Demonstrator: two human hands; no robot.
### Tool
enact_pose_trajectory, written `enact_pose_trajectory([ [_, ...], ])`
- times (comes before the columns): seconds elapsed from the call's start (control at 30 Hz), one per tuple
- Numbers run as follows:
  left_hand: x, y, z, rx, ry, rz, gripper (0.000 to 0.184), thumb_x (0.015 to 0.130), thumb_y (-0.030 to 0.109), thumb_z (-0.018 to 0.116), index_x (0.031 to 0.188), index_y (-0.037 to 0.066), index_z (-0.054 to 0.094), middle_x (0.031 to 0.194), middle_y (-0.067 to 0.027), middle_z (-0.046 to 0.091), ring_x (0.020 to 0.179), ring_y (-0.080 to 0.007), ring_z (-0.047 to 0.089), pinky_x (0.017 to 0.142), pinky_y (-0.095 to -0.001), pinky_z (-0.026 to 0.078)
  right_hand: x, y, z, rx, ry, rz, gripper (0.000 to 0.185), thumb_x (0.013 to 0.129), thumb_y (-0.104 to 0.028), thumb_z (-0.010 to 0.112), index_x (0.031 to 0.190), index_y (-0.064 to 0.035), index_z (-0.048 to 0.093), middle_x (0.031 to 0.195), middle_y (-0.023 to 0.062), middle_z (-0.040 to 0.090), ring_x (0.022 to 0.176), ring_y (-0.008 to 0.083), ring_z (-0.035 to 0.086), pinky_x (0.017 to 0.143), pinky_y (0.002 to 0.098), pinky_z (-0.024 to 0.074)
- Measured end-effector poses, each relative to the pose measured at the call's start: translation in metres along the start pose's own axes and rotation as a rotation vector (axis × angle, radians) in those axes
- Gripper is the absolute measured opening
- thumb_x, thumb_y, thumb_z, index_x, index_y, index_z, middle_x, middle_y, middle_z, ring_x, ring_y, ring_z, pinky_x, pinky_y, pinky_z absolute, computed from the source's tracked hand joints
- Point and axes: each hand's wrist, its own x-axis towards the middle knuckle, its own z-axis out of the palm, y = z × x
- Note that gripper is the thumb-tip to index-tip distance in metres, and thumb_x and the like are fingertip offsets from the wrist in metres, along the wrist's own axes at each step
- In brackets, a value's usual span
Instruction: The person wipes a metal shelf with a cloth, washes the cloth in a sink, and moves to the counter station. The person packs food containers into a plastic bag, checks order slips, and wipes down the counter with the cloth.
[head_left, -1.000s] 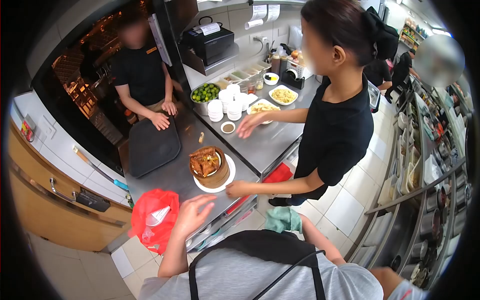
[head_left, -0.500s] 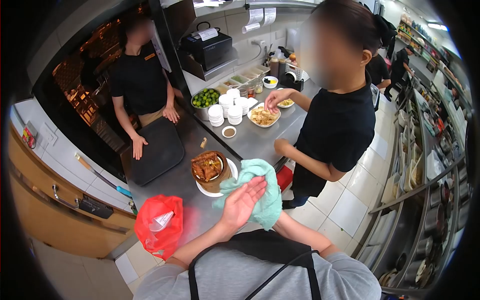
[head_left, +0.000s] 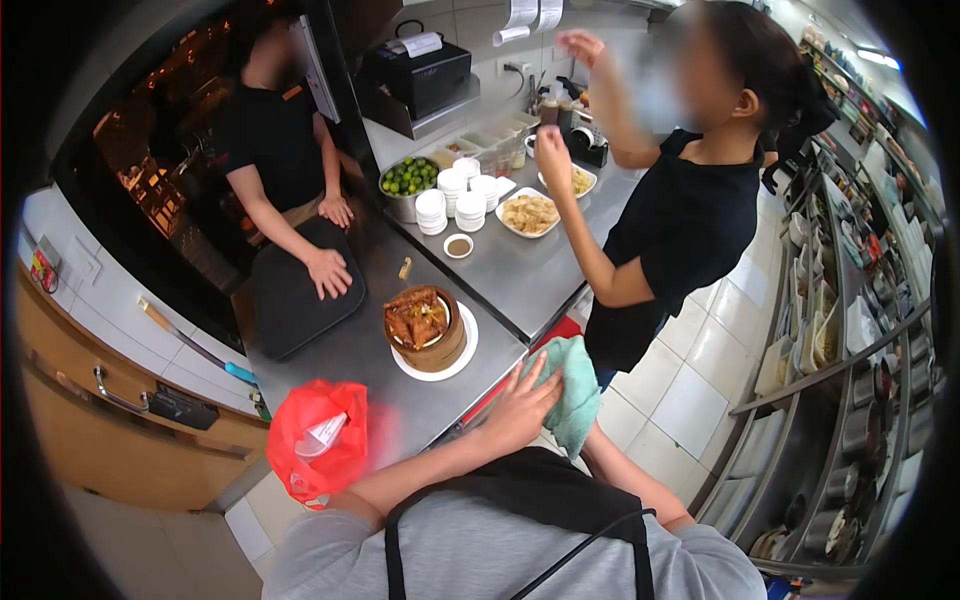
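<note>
My left hand [head_left: 520, 408] rests against a green cloth [head_left: 573, 400], its fingers stretched out and somewhat apart. The same cloth is draped over my right hand [head_left: 594, 440], which holds it; its fingers are mostly hidden and only the wrist area shows. Beyond my hands, a round bamboo steamer [head_left: 440, 352] with brown sauced food [head_left: 415, 318] sits on a white plate [head_left: 466, 352] on the steel counter [head_left: 400, 425]. A red plastic bag [head_left: 300, 415] with a white paper on it lies to the left, near my left forearm.
A co-worker [head_left: 690, 230] stands at the right, both hands raised. Another person [head_left: 280, 150] across the counter touches a black tray [head_left: 290, 305]. Farther back are green citrus fruits [head_left: 409, 177], stacked white cups [head_left: 431, 210], a sauce dish [head_left: 458, 246] and a food bowl [head_left: 529, 215].
Both my hands and the green cloth have moved slightly right, off the steamer plate; my left palm has turned onto the cloth. The co-worker's hands have risen from the food bowls.
</note>
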Motion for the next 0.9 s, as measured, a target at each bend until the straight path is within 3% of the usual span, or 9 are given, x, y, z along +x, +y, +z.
enact_pose_trajectory([
  [0.03,0.002,0.002,0.005,-0.013,-0.005,-0.01,0.046,0.067,-0.002,0.047,0.113,-0.005,0.048,0.125,-0.019,0.041,0.125,-0.0341,0.024,0.1,-0.0498,0.021,-0.003,0.001,-0.003,-0.906,-0.038,-0.367,0.033,0.089,-0.017,0.043,0.119,-0.0039,0.04,0.11,0.0074,0.049,0.099,0.0198,0.049,0.085,0.0316,0.041],
  [0.1,0.011,0.008,0.024,-0.047,-0.289,-0.041,0.043,0.068,0.001,0.049,0.11,-0.008,0.049,0.121,-0.0228,0.041,0.126,-0.0376,0.018,0.1,-0.0526,0.02,-0.021,0.009,-0.014,-0.752,-0.006,-0.225,0.037,0.089,-0.018,0.043,0.122,-0.0036,0.037,0.117,0.0086,0.044,0.106,0.0204,0.043,0.091,0.0315,0.0349],
  [0.17,0.022,0.011,0.045,-0.127,0.077,0.099,0.042,0.067,0.004,0.051,0.106,-0.011,0.049,0.118,-0.0266,0.041,0.127,-0.037,0.018,0.1,-0.0487,0.022,-0.029,0.012,-0.031,-0.438,0.082,-0.011,0.046,0.088,-0.02,0.044,0.129,-0.003,0.032,0.132,0.0111,0.033,0.121,0.0215,0.031,0.101,0.0312,0.0227],
  [0.37,0.067,0.026,0.056,-0.619,-0.222,0.132,0.038,0.079,0.016,0.054,0.114,0.003,0.049,0.12,-0.0154,0.045,0.125,-0.0357,0.023,0.097,-0.039,0.031,-0.02,0.01,-0.143,-0.539,0.058,-0.118,0.04,0.075,-0.013,0.058,0.113,-0.0037,0.048,0.116,0.0129,0.048,0.101,0.0259,0.05,0.085,0.0321,0.0397],
  [0.43,0.078,0.02,0.087,-0.643,-0.192,0.134,0.035,0.081,0.02,0.054,0.114,0.008,0.052,0.116,-0.0138,0.05,0.12,-0.0329,0.034,0.094,-0.0373,0.034,-0.006,-0.016,-0.193,-0.83,-0.381,0.295,0.035,0.069,-0.012,0.061,0.103,-0.0065,0.054,0.111,0.016,0.051,0.096,0.0293,0.053,0.08,0.0323,0.0425],
  [0.5,0.094,0.02,0.109,-0.97,-0.351,-0.358,0.035,0.081,0.025,0.054,0.113,0.009,0.054,0.112,-0.0135,0.054,0.111,-0.0298,0.046,0.09,-0.0369,0.038,-0.003,-0.006,-0.265,-1.026,-0.324,0.3,0.032,0.066,-0.011,0.062,0.097,-0.0066,0.056,0.104,0.0172,0.054,0.09,0.0305,0.054,0.078,0.0333,0.0439],
  [0.63,0.067,-0.029,0.243,-0.373,-0.531,-0.633,0.04,0.077,0.036,0.055,0.108,0.012,0.057,0.11,-0.0139,0.055,0.102,-0.0311,0.051,0.088,-0.0365,0.04,0.005,0.045,-0.442,-1.31,0.062,0.413,0.028,0.057,-0.014,0.068,0.082,-0.0063,0.058,0.084,0.0166,0.061,0.076,0.0251,0.061,0.069,0.0334,0.0485],
  [0.8,0.068,0.017,0.284,-0.486,-0.449,-0.957,0.041,0.073,0.037,0.059,0.103,0.009,0.059,0.105,-0.0144,0.058,0.099,-0.0303,0.053,0.086,-0.0354,0.041,0.085,0.053,-0.588,-0.84,0.475,0.609,0.041,0.054,-0.004,0.073,0.092,0.0004,0.057,0.077,0.0127,0.061,0.07,0.0227,0.06,0.062,0.0343,0.0498],
  [0.9,0.075,0.044,0.294,-0.509,-0.328,-0.983,0.04,0.073,0.037,0.06,0.101,0.008,0.06,0.104,-0.0146,0.058,0.098,-0.0309,0.053,0.086,-0.0352,0.041,0.199,0.027,-0.617,-0.422,0.37,0.54,0.037,0.061,-0.001,0.066,0.097,0.0009,0.055,0.084,0.0096,0.06,0.07,0.0184,0.056,0.062,0.0332,0.0468],
])
